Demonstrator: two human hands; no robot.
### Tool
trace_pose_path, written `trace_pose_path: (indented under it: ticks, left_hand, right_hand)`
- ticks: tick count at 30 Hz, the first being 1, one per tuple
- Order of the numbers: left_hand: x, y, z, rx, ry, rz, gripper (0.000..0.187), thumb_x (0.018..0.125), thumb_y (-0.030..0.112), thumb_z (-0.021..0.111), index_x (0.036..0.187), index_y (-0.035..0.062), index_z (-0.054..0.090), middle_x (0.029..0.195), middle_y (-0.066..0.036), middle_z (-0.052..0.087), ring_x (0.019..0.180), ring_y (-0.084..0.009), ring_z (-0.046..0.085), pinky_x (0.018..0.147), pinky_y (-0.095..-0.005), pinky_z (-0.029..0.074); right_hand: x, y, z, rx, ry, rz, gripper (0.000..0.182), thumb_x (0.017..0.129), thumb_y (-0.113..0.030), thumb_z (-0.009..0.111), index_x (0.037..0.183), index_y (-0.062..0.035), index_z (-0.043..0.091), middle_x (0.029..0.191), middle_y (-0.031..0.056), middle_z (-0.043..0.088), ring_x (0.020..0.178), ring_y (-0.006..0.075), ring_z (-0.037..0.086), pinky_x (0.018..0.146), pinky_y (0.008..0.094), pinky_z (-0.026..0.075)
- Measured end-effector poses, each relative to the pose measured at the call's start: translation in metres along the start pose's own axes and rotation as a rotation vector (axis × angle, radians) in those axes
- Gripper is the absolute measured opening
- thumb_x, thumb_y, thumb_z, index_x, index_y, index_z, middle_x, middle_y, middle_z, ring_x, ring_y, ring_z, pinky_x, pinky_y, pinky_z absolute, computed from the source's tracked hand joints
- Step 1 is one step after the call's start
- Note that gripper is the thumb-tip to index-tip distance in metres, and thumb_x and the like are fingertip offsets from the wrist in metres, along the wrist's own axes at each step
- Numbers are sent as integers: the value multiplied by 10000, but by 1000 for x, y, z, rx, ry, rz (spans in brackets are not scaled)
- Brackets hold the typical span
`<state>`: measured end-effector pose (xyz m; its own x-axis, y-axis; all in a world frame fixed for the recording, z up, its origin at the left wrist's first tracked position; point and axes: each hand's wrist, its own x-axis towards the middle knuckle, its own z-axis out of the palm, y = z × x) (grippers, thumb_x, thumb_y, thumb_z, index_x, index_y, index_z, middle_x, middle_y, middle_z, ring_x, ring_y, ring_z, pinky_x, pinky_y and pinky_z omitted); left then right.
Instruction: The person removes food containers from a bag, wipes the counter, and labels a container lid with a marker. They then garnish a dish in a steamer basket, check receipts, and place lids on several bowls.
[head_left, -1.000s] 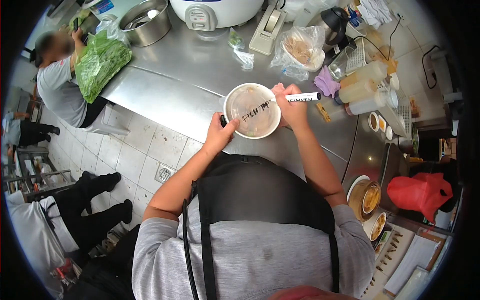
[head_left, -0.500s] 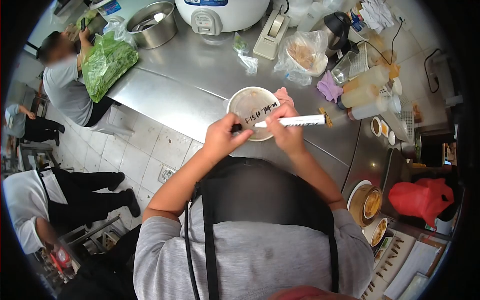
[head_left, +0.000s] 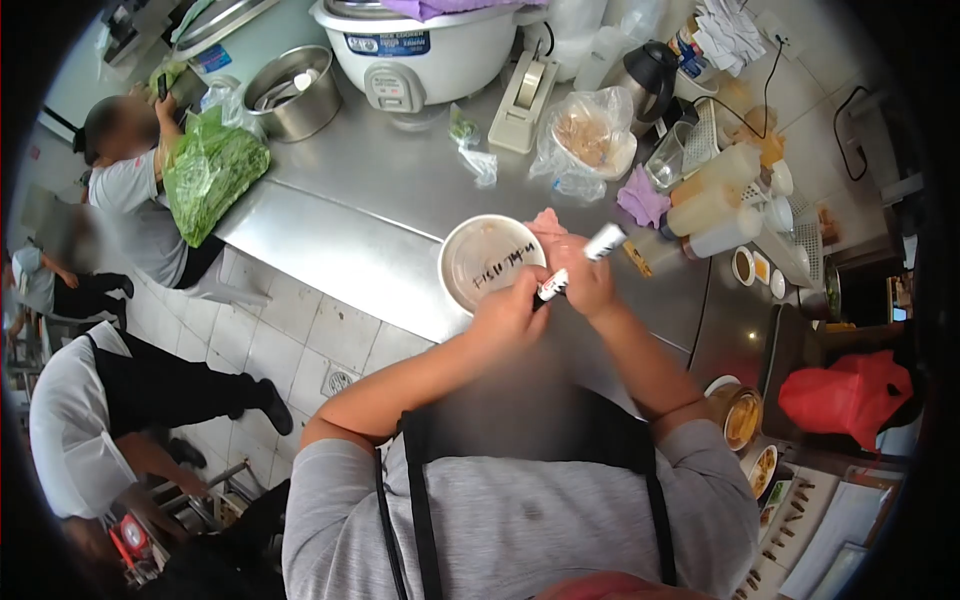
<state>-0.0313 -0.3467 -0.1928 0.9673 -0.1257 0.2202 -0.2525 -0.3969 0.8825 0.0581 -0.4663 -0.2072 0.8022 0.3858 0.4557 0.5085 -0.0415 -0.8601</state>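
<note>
A round, pale tub with a translucent lid [head_left: 478, 242] stands on the steel counter, its lid bearing black handwriting that reads roughly "FISH TOFU". Just nearer to me than the tub, both hands meet at a white marker [head_left: 604, 242]. My right hand [head_left: 588, 283] is closed around the marker's barrel, which slants up to the right. My left hand [head_left: 508, 306] pinches the black cap [head_left: 541, 301] at the marker's lower end; fingers partly hide how far the cap sits on. A pink cloth [head_left: 546, 224] lies beside the tub, behind my right hand.
At the back stand a rice cooker [head_left: 415, 60], a steel pot [head_left: 293, 95], a tape dispenser [head_left: 524, 100] and a bagged bowl [head_left: 592, 140]. Bagged leafy greens [head_left: 212, 175] sit left, near a seated person [head_left: 140, 190]. Sauce bottles [head_left: 715, 200] are at right.
My left hand has brought the cap over to the marker's tip. My right hand has drawn the marker off the lid, tilting it upward. The view has shifted slightly.
</note>
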Motion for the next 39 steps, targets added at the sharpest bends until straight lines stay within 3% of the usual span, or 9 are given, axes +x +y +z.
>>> trace_pose_path:
  ticks: [2,4,5,12,13,17,21,33,39]
  left_hand:
    - [6,-8,0,166,-3,35,583,640,205,641,1102,47,321,977,-214,445,915,-376,456,743,-421,369]
    - [17,-15,-13,402,57,211,729,603,277,668,1177,39,287,1122,-242,368,1068,-404,355,854,-471,300]
    - [17,-17,-26,531,-249,151,828,554,339,681,1227,71,281,1236,-219,275,1167,-404,224,923,-524,185]
    - [36,-76,-108,672,-262,265,666,571,294,680,1164,147,416,1239,-133,346,1162,-309,305,921,-495,232]
    - [40,-91,-126,699,-228,277,645,570,287,682,1149,149,434,1235,-128,356,1160,-300,312,919,-489,237]
    - [52,-137,-197,703,-45,302,528,523,214,701,1017,138,531,1103,-121,444,1079,-308,383,868,-451,295]
    - [54,-161,-233,608,79,330,432,512,104,670,928,108,553,972,-85,482,961,-281,442,775,-380,345]
    - [62,-175,-223,600,181,416,310,557,108,630,860,156,588,915,-21,507,920,-229,460,738,-339,327]
    - [53,-172,-218,560,83,396,293,590,111,621,878,151,588,935,-42,504,943,-248,454,753,-357,312]
  right_hand:
    - [32,-6,-14,-145,-292,222,211,747,-162,512,608,-6,483,590,80,529,620,178,512,608,317,412]
    - [89,-23,-20,-245,58,183,228,741,-224,559,643,-25,504,534,20,477,517,89,431,473,269,365]
    - [123,-10,-32,-234,181,139,230,733,-232,573,683,-12,530,565,24,500,533,91,450,490,244,370]
    - [272,99,-47,-521,536,91,274,712,-311,580,786,-48,564,674,98,581,621,213,555,580,309,421]
    - [282,115,-45,-642,531,287,386,683,-401,577,846,-50,579,780,149,595,761,292,570,674,351,428]
    - [303,143,-23,-922,462,669,632,635,-496,584,1024,-4,507,993,186,541,969,313,498,814,352,386]
    - [299,142,-11,-921,653,499,759,600,-492,627,1121,15,407,1087,215,476,1000,301,477,825,356,380]
    - [293,190,-48,-868,510,403,697,629,-459,605,1108,14,425,943,191,542,871,283,529,772,332,404]
    - [318,186,-45,-714,184,657,514,700,-400,547,1067,-46,484,968,172,549,881,267,536,781,331,399]
